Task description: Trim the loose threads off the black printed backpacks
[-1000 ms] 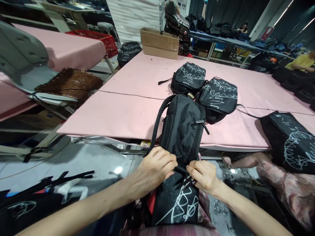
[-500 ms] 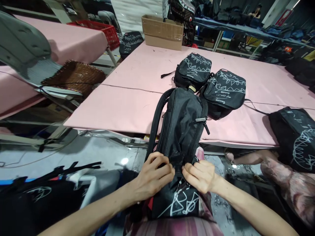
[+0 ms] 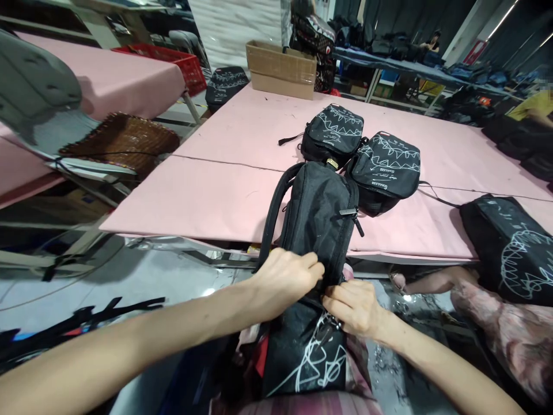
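A black backpack (image 3: 322, 219) leans from my lap onto the front edge of the pink table (image 3: 207, 190), its lower part printed with white scribbles. My left hand (image 3: 287, 279) is closed over the bag's middle, fingers curled and pinching the fabric. My right hand (image 3: 352, 305) is closed just beside it, pinching something small at the same spot; I cannot make out what. The two hands nearly touch. A zipper pull (image 3: 354, 216) hangs on the bag's right side.
Two small black bags with white zigzag print (image 3: 334, 129) (image 3: 389, 164) lie behind the backpack. Another black bag (image 3: 510, 248) sits at the right. A cardboard box (image 3: 280, 69) stands at the table's far end. A wicker basket (image 3: 123, 141) and red crate (image 3: 175, 63) are at the left. Another person's leg (image 3: 496, 311) is below right.
My left hand has slid up and to the right over the bag's middle, closer to my right hand. The view has shifted slightly.
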Available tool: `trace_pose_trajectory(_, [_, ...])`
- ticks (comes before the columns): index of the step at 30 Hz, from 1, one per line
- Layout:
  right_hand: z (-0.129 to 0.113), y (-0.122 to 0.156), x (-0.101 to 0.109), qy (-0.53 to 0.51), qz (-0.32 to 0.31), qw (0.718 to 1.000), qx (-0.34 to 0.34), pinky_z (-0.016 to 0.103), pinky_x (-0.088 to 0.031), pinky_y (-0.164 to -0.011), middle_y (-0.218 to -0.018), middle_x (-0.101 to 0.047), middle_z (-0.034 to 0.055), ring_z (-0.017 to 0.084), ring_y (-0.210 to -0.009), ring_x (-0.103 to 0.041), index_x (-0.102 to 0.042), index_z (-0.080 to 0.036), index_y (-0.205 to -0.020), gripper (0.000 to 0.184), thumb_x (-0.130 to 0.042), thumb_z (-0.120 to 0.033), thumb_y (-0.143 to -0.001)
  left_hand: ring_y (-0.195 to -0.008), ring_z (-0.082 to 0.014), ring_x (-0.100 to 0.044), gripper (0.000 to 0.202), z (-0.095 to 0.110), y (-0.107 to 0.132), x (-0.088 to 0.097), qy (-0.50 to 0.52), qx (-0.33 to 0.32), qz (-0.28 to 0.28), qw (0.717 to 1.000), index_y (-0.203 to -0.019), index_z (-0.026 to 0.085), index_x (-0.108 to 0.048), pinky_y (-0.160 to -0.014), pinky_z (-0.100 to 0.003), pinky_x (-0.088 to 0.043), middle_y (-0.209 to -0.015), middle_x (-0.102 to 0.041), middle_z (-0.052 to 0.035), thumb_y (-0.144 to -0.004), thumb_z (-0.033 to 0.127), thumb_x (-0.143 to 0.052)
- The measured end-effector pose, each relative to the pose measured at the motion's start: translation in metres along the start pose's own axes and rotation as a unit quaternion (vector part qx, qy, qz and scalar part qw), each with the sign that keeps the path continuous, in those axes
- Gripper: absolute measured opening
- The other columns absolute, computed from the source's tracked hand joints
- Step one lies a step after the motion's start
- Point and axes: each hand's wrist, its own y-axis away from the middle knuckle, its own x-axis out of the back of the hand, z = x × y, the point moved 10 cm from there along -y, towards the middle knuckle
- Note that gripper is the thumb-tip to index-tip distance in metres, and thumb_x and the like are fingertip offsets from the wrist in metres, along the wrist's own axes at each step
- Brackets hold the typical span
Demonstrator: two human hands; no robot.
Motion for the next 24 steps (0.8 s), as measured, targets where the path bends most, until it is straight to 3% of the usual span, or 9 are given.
trace_pose_trajectory(4, [0.005, -0.002, 0.002, 0.003, -0.014, 1.0, -0.016, 0.028, -0.024, -0.048, -0.063, -0.053, 0.0018, 0.012, -0.052, -0.039, -0.057, -0.014, -0.073, 0.035, -0.026, -0.01, -0.091, -0.054, -0.0198, -0.057, 0.015, 0.004, -0.033, -0.005, -0.061, 0.04, -0.077, 0.994, -0.07, 0.011, -0.058, -0.042, -0.026, -0.024, -0.07, -0.059, -0.0081, -0.079, 0.003, -0.049])
trace_pose_trajectory(7, [0.008, 0.001, -0.001, 0.002, -0.043, 0.999, -0.019, 0.028, -0.025, -0.047, -0.061, -0.05, 0.0011, 0.013, -0.051, -0.039, -0.055, -0.015, -0.07, 0.036, -0.026, -0.011, -0.091, -0.056, -0.021, -0.058, 0.018, 0.013, -0.044, -0.013, -0.054, -0.001, -0.076, 0.996, -0.066, 0.011, -0.057, -0.042, -0.026, -0.026, -0.069, -0.059, -0.0087, -0.074, -0.001, -0.047])
trace_pose_trajectory(11, [0.014, 0.007, -0.002, -0.014, -0.065, 0.997, -0.037, 0.026, -0.03, -0.049, -0.073, -0.057, 0.0031, 0.012, -0.057, -0.046, -0.057, -0.014, -0.086, 0.027, -0.03, -0.011, -0.089, -0.053, -0.0194, -0.056, 0.013, 0.008, -0.043, -0.017, -0.045, -0.009, -0.049, 0.998, -0.073, 0.012, -0.057, -0.043, -0.026, -0.027, -0.072, -0.058, -0.0074, -0.079, 0.007, -0.046])
trace_pose_trajectory(15, [0.019, 0.013, 0.004, -0.017, -0.038, 0.998, -0.056, 0.025, -0.033, -0.05, -0.084, -0.061, 0.0054, 0.012, -0.061, -0.051, -0.056, -0.013, -0.095, 0.025, -0.033, -0.008, -0.086, -0.051, -0.0156, -0.052, 0.02, -0.012, -0.037, 0.008, -0.024, 0.056, 0.046, 0.997, -0.082, 0.012, -0.055, -0.044, -0.025, -0.027, -0.076, -0.058, -0.0058, -0.09, 0.02, -0.038])
trace_pose_trajectory(17, [0.021, 0.016, 0.006, -0.026, -0.029, 0.997, -0.064, 0.025, -0.033, -0.05, -0.086, -0.062, 0.0057, 0.012, -0.063, -0.052, -0.056, -0.013, -0.095, 0.024, -0.035, -0.008, -0.085, -0.056, -0.0136, -0.052, 0.025, -0.025, -0.027, 0.035, 0.038, 0.091, 0.141, 0.985, -0.08, 0.013, -0.055, -0.048, -0.024, -0.031, -0.076, -0.057, -0.0038, -0.092, 0.025, -0.036])
trace_pose_trajectory(19, [0.023, 0.018, 0.007, -0.036, -0.022, 0.997, -0.071, 0.025, -0.034, -0.05, -0.087, -0.062, 0.0056, 0.012, -0.063, -0.053, -0.056, -0.013, -0.095, 0.021, -0.037, -0.009, -0.086, -0.058, -0.0118, -0.051, 0.029, -0.041, -0.012, 0.051, 0.136, 0.14, 0.198, 0.961, -0.075, 0.014, -0.054, -0.053, -0.023, -0.034, -0.071, -0.056, -0.0017, -0.091, 0.03, -0.038])
trace_pose_trajectory(21, [0.025, 0.02, 0.008, -0.041, -0.022, 0.996, -0.08, 0.025, -0.033, -0.05, -0.085, -0.062, 0.005, 0.012, -0.061, -0.053, -0.056, -0.013, -0.094, 0.018, -0.04, -0.01, -0.086, -0.053, -0.0102, -0.048, 0.038, -0.048, 0.002, 0.042, 0.252, 0.179, 0.151, 0.939, -0.063, 0.014, -0.053, -0.052, -0.021, -0.034, -0.059, -0.053, 0.0003, -0.09, 0.036, -0.037])
trace_pose_trajectory(23, [0.028, 0.021, 0.009, -0.059, -0.021, 0.993, -0.098, 0.024, -0.034, -0.05, -0.084, -0.062, 0.0044, 0.012, -0.062, -0.054, -0.056, -0.014, -0.095, 0.017, -0.041, -0.01, -0.086, -0.048, -0.01, -0.047, 0.05, -0.034, 0.015, 0.01, 0.384, 0.184, 0.012, 0.905, -0.055, 0.014, -0.053, -0.05, -0.021, -0.035, -0.051, -0.051, 0.0001, -0.09, 0.045, -0.033])
trace_pose_trajectory(24, [0.03, 0.021, 0.01, -0.073, -0.015, 0.991, -0.11, 0.024, -0.035, -0.051, -0.084, -0.062, 0.0043, 0.011, -0.064, -0.055, -0.055, -0.014, -0.096, 0.016, -0.042, -0.01, -0.087, -0.048, -0.0105, -0.049, 0.056, -0.022, 0.024, -0.01, 0.459, 0.191, -0.06, 0.866, -0.055, 0.014, -0.055, -0.051, -0.022, -0.036, -0.05, -0.053, -0.001, -0.089, 0.051, -0.031])
